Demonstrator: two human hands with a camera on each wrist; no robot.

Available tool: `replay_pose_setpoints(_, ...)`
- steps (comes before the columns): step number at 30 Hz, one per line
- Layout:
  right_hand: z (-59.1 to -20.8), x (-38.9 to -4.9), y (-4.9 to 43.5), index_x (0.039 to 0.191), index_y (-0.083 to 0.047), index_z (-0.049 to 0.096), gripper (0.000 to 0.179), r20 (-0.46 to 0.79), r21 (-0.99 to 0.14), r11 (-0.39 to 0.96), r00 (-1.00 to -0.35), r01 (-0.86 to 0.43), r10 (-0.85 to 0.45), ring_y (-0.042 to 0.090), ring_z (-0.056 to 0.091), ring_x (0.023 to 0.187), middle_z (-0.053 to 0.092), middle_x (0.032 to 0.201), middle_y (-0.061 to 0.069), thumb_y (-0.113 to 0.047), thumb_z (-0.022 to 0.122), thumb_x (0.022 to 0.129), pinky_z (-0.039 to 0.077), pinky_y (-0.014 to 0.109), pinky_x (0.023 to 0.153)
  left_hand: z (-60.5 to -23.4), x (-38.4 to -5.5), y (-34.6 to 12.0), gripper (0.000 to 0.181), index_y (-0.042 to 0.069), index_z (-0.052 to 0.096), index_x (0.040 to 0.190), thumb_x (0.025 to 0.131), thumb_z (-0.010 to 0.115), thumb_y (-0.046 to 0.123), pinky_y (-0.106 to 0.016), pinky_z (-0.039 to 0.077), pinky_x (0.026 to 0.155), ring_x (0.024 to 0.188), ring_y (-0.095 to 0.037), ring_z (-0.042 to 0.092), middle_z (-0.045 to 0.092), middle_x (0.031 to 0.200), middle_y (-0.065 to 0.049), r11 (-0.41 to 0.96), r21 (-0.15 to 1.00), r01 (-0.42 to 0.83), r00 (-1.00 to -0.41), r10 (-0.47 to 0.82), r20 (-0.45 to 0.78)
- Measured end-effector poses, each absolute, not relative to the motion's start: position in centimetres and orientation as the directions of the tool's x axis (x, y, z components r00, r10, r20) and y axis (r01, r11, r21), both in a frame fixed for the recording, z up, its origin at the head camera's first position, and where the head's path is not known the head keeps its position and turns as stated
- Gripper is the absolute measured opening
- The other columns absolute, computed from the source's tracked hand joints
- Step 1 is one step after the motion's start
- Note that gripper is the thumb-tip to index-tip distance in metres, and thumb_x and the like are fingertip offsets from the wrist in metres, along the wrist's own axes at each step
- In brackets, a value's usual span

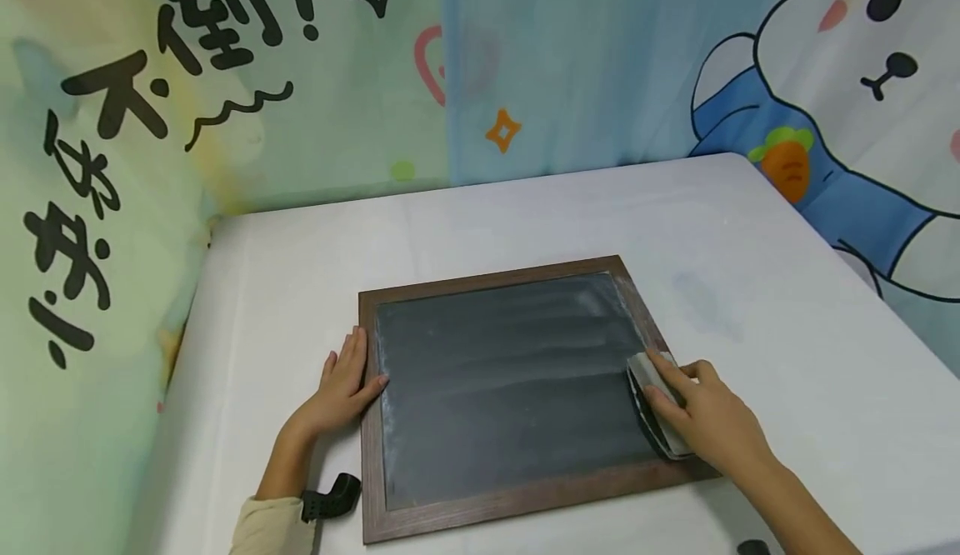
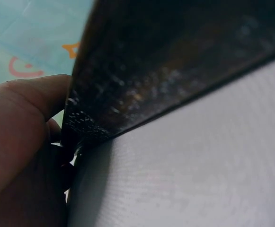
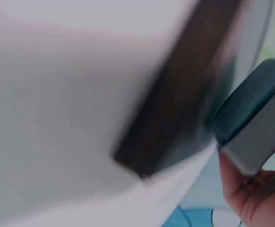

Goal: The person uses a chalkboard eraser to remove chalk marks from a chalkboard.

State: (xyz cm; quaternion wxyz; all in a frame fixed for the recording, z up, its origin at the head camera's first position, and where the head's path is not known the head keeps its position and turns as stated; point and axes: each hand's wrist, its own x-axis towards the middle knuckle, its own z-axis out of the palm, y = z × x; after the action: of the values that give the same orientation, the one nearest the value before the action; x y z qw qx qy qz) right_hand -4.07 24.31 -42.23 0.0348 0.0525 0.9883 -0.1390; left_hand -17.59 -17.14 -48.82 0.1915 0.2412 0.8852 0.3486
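Observation:
A chalkboard (image 1: 502,380) in a brown wooden frame lies on a white-covered table, its dark surface faintly streaked. My left hand (image 1: 341,392) rests against the frame's left side, fingers extended along the edge and thumb over the frame. In the left wrist view, that hand (image 2: 19,127) is beside the dark board edge (image 2: 132,90). My right hand (image 1: 708,413) grips a chalkboard eraser (image 1: 660,413) at the board's right side. The right wrist view shows the eraser's grey body and dark pad (image 3: 251,101), with fingers (image 3: 232,179) around it; the frame is blurred.
White cloth (image 1: 300,263) covers the table around the board. A black wrist strap (image 1: 333,497) sits by the left sleeve, near the frame's lower left corner. Printed curtains (image 1: 570,63) hang behind and beside the table.

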Motion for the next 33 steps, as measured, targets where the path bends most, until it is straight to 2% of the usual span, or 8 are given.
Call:
replay_pose_setpoints(4, -41.7, -5.9, 27.4, 0.141, -0.004, 0.032, 0.058, -0.055, -0.342, 0.928, -0.989, 0.146, 0.135, 0.036, 0.054, 0.079, 0.042, 0.107, 0.032, -0.040, 0.041, 0.096, 0.041, 0.041, 0.055, -48.9, -17.4, -17.3, 0.075, -0.011, -0.007, 0.141, 0.096, 0.043, 0.023, -0.055, -0.006, 0.107, 0.139, -0.040, -0.006, -0.008, 0.150, -0.027, 0.638, 0.713, 0.292, -0.811, 0.560, -0.169)
replay_pose_setpoints(9, -42.0, -9.9, 31.0, 0.142, -0.005, 0.030, 0.058, 0.015, -0.258, 0.956, -0.989, 0.138, 0.147, 0.047, 0.053, 0.085, 0.039, 0.108, 0.036, -0.040, 0.040, 0.096, 0.044, 0.047, 0.055, -48.9, -17.2, -17.6, 0.075, -0.011, -0.006, 0.141, 0.097, 0.043, 0.024, -0.055, -0.007, 0.107, 0.138, -0.041, -0.007, -0.009, 0.149, -0.027, 0.648, 0.710, 0.274, -0.821, 0.542, -0.178)
replay_pose_setpoints(14, -42.9, -13.2, 33.0, 0.142, -0.007, 0.029, 0.059, -0.033, -0.179, 0.976, -0.992, 0.128, 0.124, 0.047, 0.052, 0.085, 0.040, 0.108, 0.036, -0.042, 0.039, 0.096, 0.045, 0.045, 0.052, -49.0, -17.0, -18.0, 0.075, -0.011, -0.006, 0.141, 0.096, 0.043, 0.025, -0.055, -0.008, 0.107, 0.138, -0.041, -0.007, -0.008, 0.150, -0.027, 0.646, 0.713, 0.273, -0.828, 0.535, -0.168)
replay_pose_setpoints(19, -44.6, -14.5, 33.9, 0.143, -0.008, 0.028, 0.059, -0.104, -0.135, 0.984, -0.989, 0.119, 0.105, 0.043, 0.051, 0.086, 0.040, 0.107, 0.035, -0.038, 0.044, 0.095, 0.043, 0.041, 0.050, -49.2, -16.9, -18.2, 0.075, -0.011, -0.007, 0.141, 0.097, 0.042, 0.025, -0.054, -0.008, 0.107, 0.139, -0.040, -0.007, -0.009, 0.150, -0.026, 0.647, 0.713, 0.272, -0.824, 0.539, -0.175)
replay_pose_setpoints(24, -45.7, -14.8, 33.7, 0.142, -0.007, 0.030, 0.058, -0.096, -0.117, 0.987, -0.990, 0.114, 0.103, 0.039, 0.050, 0.082, 0.042, 0.103, 0.033, -0.035, 0.047, 0.094, 0.040, 0.037, 0.046, -49.5, -16.8, -18.4, 0.074, -0.010, -0.006, 0.141, 0.097, 0.042, 0.024, -0.054, -0.008, 0.107, 0.139, -0.040, -0.007, -0.008, 0.150, -0.025, 0.641, 0.722, 0.260, -0.828, 0.533, -0.174)
replay_pose_setpoints(28, -46.2, -14.4, 33.9, 0.142, -0.008, 0.030, 0.058, -0.076, -0.096, 0.987, -0.989, 0.132, 0.125, 0.036, 0.048, 0.077, 0.041, 0.098, 0.032, -0.036, 0.046, 0.094, 0.038, 0.035, 0.044, -50.2, -17.3, -18.3, 0.075, -0.009, -0.009, 0.141, 0.097, 0.041, 0.027, -0.053, -0.008, 0.108, 0.139, -0.038, -0.008, -0.010, 0.150, -0.024, 0.641, 0.719, 0.268, -0.807, 0.558, -0.196)
replay_pose_setpoints(33, -46.5, -14.3, 34.2, 0.142, -0.008, 0.028, 0.059, -0.097, -0.100, 0.980, -0.982, 0.171, 0.162, 0.041, 0.047, 0.082, 0.038, 0.101, 0.035, -0.038, 0.045, 0.094, 0.039, 0.039, 0.045, -50.7, -18.7, -17.8, 0.076, -0.007, -0.009, 0.142, 0.097, 0.041, 0.029, -0.052, -0.006, 0.109, 0.140, -0.036, -0.007, -0.009, 0.151, -0.023, 0.668, 0.688, 0.284, -0.791, 0.569, -0.226)
